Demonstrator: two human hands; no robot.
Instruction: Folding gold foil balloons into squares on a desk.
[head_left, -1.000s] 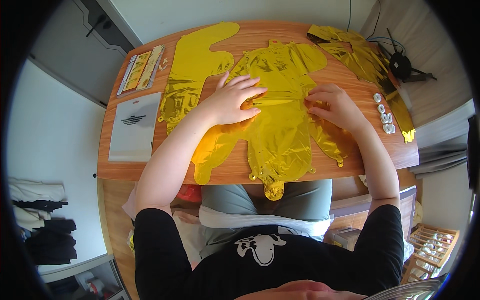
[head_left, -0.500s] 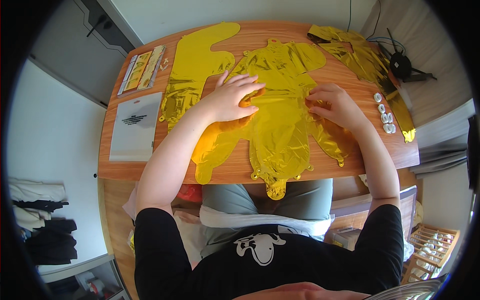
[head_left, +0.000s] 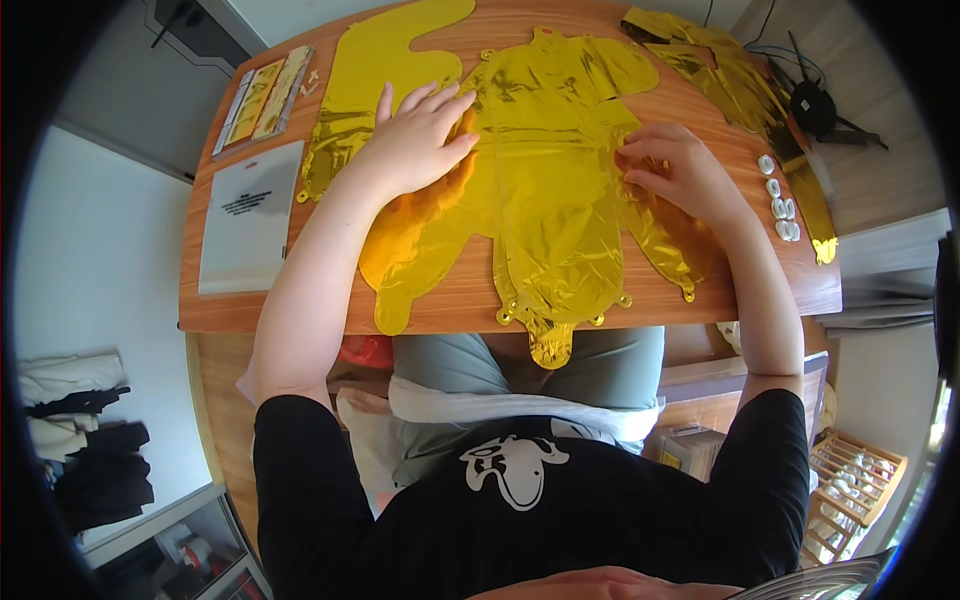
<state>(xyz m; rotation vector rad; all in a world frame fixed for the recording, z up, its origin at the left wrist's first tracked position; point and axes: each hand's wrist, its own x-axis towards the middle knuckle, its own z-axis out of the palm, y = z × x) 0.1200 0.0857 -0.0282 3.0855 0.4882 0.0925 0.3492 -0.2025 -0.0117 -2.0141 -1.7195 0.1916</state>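
Note:
A flat, uninflated gold foil balloon (head_left: 560, 190) with small tabs round its edge lies on the table in front of me, its narrow tail hanging over the near edge. My left hand (head_left: 422, 142) rests over its left side, palm down with fingers spread, and its reflection tints the foil orange. My right hand (head_left: 682, 172) is at the balloon's right side, fingers bent, with a gap between thumb and fingertips; whether they touch the foil is hard to see. Past my left hand lies a second flat gold foil balloon (head_left: 385, 50).
More gold foil (head_left: 690, 45) lies folded at the far right, beside a black router-like device (head_left: 815, 108). Several small white ribbon rolls (head_left: 778, 208) stand at the right. On the left of the wooden table (head_left: 420, 318) are a clear printed bag (head_left: 250, 220) and a colourful packet (head_left: 262, 105).
My left hand has shifted left over the foil and its fingers have spread wider. The right hand stays near the same side, its thumb and fingers slightly farther apart. The whole view has tilted a little.

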